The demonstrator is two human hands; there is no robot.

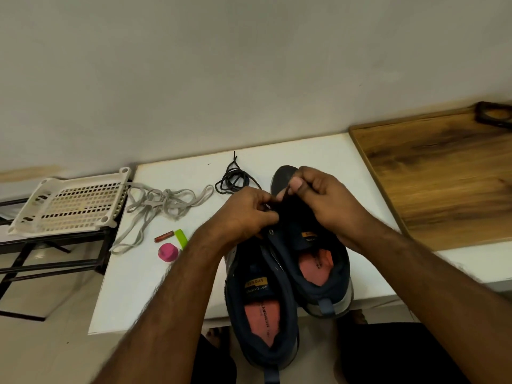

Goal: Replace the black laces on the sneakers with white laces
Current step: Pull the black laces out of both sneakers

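Observation:
Two dark blue sneakers with orange insoles stand side by side on the white table (155, 286), heels toward me: the left sneaker (263, 314) and the right sneaker (318, 273). Both my hands work over the right sneaker's lacing area. My left hand (246, 214) pinches a black lace at the eyelets. My right hand (318, 198) pinches the black lace's other part just above the tongue. A loose black lace (232, 180) lies coiled behind the shoes. The white laces (163, 206) lie tangled to the left.
A red battery (163, 236), a green strip (181, 237) and a pink cap (168, 253) lie left of the shoes. A white perforated plastic rack (69, 206) sits on a black frame at far left. A wooden board (443, 173) lies to the right.

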